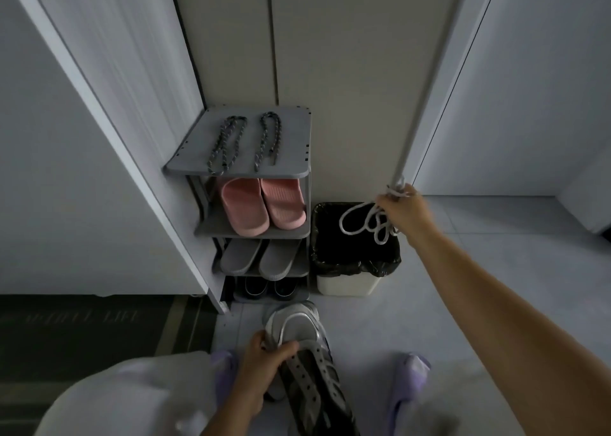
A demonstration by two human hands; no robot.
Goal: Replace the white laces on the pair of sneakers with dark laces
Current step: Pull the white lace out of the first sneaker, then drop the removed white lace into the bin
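The shoe rack (291,157) stood beside the bin (347,286). The left hand (261,366) gripped a sneaker (297,329) by the knees. The right hand (405,212) held bunched white laces (383,228) over the bin. Two dark laces (237,119) lay on the rack's top.

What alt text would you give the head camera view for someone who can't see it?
A person's right hand holds a bunch of white laces over a bin lined with a black bag, while the left hand grips a grey sneaker with empty eyelets. Two dark laces lie on top of a shoe rack beside the bin.
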